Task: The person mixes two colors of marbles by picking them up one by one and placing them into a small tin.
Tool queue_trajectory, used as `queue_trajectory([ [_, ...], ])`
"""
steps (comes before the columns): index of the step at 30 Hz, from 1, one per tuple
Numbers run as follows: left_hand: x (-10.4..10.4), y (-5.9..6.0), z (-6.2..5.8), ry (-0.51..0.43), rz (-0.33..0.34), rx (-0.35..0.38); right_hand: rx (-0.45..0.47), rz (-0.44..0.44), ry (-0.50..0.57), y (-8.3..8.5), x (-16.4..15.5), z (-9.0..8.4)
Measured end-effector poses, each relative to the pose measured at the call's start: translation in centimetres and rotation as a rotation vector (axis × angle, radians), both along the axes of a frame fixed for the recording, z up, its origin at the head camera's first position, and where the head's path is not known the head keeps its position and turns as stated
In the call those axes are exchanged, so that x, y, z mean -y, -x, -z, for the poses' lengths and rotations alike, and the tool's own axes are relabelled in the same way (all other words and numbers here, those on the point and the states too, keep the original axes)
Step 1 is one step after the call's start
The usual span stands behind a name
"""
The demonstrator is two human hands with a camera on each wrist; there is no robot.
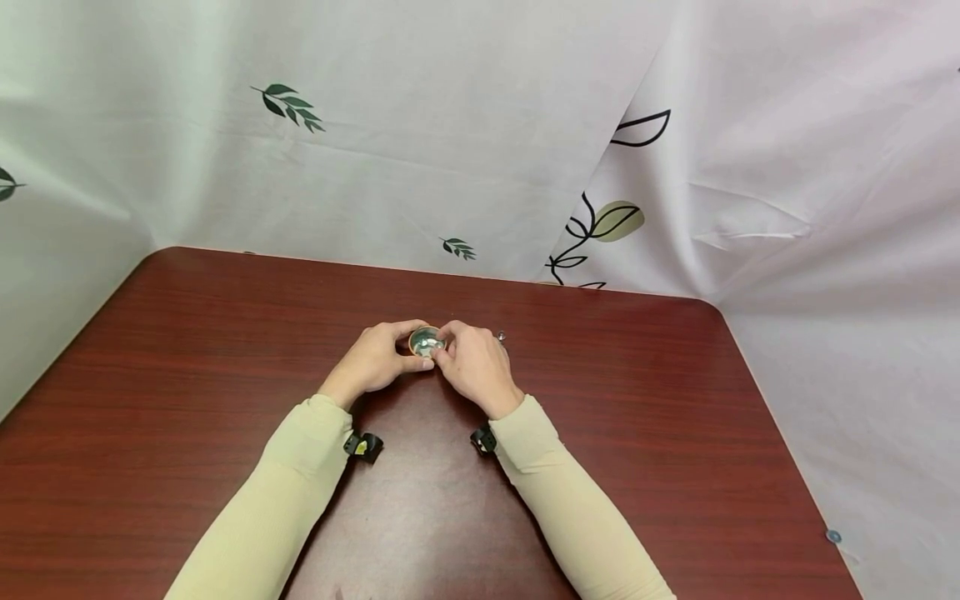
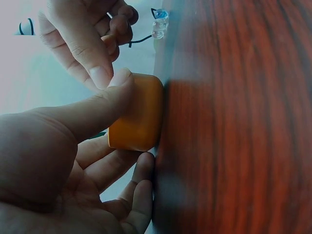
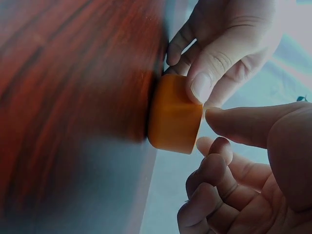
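Observation:
A small orange cup (image 1: 413, 351) stands on the table, with something shiny and pale green-grey showing inside its rim. My left hand (image 1: 377, 358) grips the cup from the left, thumb on the near side and fingers round the far side. In the left wrist view the smooth orange wall of the cup (image 2: 144, 112) shows beside that thumb. My right hand (image 1: 477, 362) is at the cup's opening, thumb and forefinger reaching over the rim, the other fingers curled. Whether those two fingertips pinch anything is hidden by the rim. In the right wrist view the cup (image 3: 173, 117) stands upright on the wood.
Small clear glass-like pieces (image 2: 159, 28) lie on the table beyond my right hand; one clear piece (image 1: 501, 336) shows just right of the knuckles. The dark red wooden table (image 1: 637, 417) is bordered by white leaf-print curtains (image 1: 420, 150). A small round blue-grey object (image 1: 833, 536) sits at the right edge.

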State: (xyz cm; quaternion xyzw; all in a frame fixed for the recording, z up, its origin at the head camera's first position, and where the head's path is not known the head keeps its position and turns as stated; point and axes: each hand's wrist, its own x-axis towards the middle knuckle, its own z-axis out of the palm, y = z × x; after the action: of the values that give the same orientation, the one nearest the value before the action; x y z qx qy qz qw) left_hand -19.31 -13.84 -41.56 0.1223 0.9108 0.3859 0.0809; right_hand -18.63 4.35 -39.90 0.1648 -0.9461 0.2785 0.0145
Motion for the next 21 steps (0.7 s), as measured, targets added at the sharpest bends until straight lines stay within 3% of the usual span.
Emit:
queue_trajectory([
  [21, 0.0, 0.1, 0.1, -0.002, -0.01, 0.025, -0.013, 0.055, 0.01, 0.0, -1.3, -0.7],
])
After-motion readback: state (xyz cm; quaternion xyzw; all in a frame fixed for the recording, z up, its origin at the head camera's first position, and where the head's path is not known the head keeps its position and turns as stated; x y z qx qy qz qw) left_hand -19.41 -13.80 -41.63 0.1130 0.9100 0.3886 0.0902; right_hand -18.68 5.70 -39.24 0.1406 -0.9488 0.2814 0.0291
